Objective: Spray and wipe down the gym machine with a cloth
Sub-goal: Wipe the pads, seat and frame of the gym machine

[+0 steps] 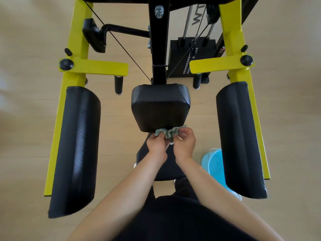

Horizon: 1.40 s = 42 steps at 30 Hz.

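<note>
Dark-clothed torso (173,221) fills the bottom edge, both bare forearms reaching forward over it. Left hand (156,144) and right hand (185,145) sit side by side, nearly touching, over a small black seat (147,159). Both hands have fingers curled and pinch the cloth (169,132), one at each end, the right one's outer fingers loose.

Cloth is grey-green, bunched, its long axis running left to right. It lies just ahead of the fingertips, against the near lower edge of the centre pad (159,106), apparently touching. That pad sits straight ahead of the hands and farther out, so the wipe likely goes forward and up over its face. Neither hand is clearly nearer; the left sits closer to the pad's midline.

Blue bucket (214,162) stands on the floor to the right, partly behind the right arm pad (239,136). Left arm pad (78,148) mirrors it, well apart from the hands. Both pads hang on the yellow frame (78,40). Weight stack (189,56) stands farthest back. No spray bottle in view, so probably the wiping stage.
</note>
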### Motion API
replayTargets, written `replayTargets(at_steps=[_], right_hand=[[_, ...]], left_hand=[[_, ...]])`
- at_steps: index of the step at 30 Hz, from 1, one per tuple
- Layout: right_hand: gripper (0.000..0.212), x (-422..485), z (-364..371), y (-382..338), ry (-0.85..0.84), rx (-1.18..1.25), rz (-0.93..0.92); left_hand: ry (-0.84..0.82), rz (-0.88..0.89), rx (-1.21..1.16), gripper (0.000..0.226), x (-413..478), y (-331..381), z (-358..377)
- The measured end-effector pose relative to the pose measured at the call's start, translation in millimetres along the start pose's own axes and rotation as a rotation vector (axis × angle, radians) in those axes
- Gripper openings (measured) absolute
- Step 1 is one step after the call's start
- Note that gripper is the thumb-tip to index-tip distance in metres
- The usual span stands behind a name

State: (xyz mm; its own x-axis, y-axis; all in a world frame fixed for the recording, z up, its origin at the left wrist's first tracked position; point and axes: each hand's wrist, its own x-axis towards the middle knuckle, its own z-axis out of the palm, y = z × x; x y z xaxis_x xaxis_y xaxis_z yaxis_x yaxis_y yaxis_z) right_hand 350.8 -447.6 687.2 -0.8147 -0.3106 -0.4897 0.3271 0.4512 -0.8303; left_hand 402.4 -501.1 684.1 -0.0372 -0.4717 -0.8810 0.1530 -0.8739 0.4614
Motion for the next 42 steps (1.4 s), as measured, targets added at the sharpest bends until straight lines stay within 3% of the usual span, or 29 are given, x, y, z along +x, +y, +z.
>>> replayTargets(at_steps=[3, 6, 9, 14, 18, 24, 29, 34, 40, 42], right_hand=[[0.035, 7.3, -11.8, -15.1, 0.080, 0.121, 0.049], [0.030, 10.2, -27.4, -43.7, 0.062, 0.248, 0.036], [0.028, 8.3, -39.0, -72.9, -0.044, 0.297, -0.111], [0.047, 5.5, -45.8, -99.1, -0.188, 0.328, -0.340], [0.037, 5.1, -48.9, -105.0, -0.175, 0.372, -0.487], [0.026, 13.7, -49.7, -105.9, -0.302, 0.160, -0.631], [0.052, 22.6, -55.5, -99.7, -0.518, 0.200, -0.360], [0.067, 30.5, -46.0, -112.1, -0.578, 0.083, -0.256], [0.058, 21.9, -20.2, -138.9, -0.444, -0.322, -0.743], [0.057, 24.2, -17.8, -137.2, -0.426, -0.332, -0.763]], left_hand=[[-0.062, 0.028, 0.009, 0.023, -11.7, 2.0, 5.1], [-0.106, 0.227, 0.090, 0.007, -40.3, 9.8, 10.5], [-0.080, 0.470, 0.079, 0.006, -73.4, 23.2, 19.3], [0.018, 0.784, 0.122, 0.006, -99.6, 44.1, 31.8], [0.029, 0.981, 0.194, 0.007, -111.0, 53.1, 34.7], [0.091, 1.177, 0.415, 0.007, -109.0, 76.0, 35.8], [0.174, 1.312, 0.615, 0.008, -97.0, 81.3, 29.1], [0.216, 1.513, 0.802, 0.009, -92.0, 84.5, 28.6], [0.283, 1.655, 0.989, 0.023, -78.4, 91.8, 17.9], [0.313, 1.699, 1.079, 0.023, -75.6, 90.2, 12.5]])
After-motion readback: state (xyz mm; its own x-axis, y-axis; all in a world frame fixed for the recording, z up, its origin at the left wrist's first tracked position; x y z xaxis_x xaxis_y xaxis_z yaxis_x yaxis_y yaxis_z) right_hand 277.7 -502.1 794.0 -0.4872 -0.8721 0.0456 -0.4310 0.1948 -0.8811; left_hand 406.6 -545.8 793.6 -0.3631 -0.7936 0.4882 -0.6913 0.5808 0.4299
